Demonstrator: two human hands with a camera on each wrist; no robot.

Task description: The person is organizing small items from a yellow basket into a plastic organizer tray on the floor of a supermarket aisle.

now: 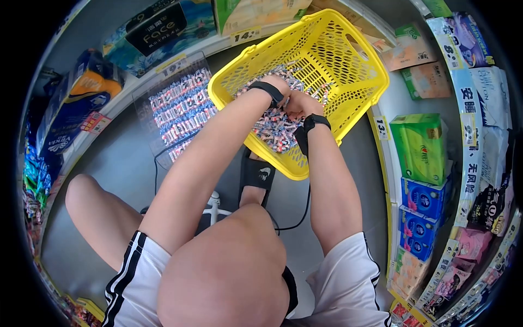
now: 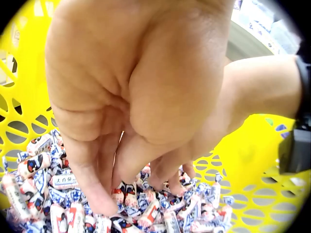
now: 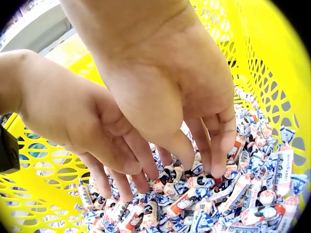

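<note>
Wrapped candies in white, blue and red paper lie heaped in a yellow plastic basket. My left hand reaches down into the heap, its fingers extended and fingertips among the wrappers. Close beside it, my right hand also points downward, with loosely bent fingers touching the candies. In the head view the two hands meet over the middle of the pile, partly hiding each other. Some fingertips are hidden between the candies.
Left of the basket stands a clear tray with candies laid in rows. Shelves with tissue packs curve along the right, and boxed tissues line the back. A slippered foot is just below the basket.
</note>
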